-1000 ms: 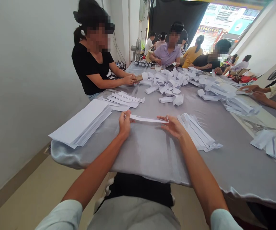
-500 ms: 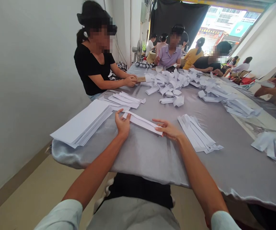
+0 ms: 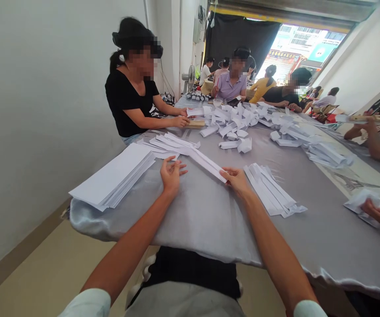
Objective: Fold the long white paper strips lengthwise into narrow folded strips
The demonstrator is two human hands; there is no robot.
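Observation:
A long folded strip of white paper slants across in front of me, its near right end pinched in my right hand. The strip's far end reaches toward the loose folded strips at the left. My left hand is off the paper, fingers spread, just below those strips. Left of it lies a thick stack of flat white sheets. Close to the right of my right hand, several folded paper strips lie side by side.
A silver-grey cloth covers the table. Folded white paper pieces are heaped at its middle. A co-worker in black handles paper at the far left. Another person's hand touches paper at the right edge.
My left hand has let go of the strip and its fingers have spread. The strip's left end has swung up and away, while my right hand keeps hold of the other end.

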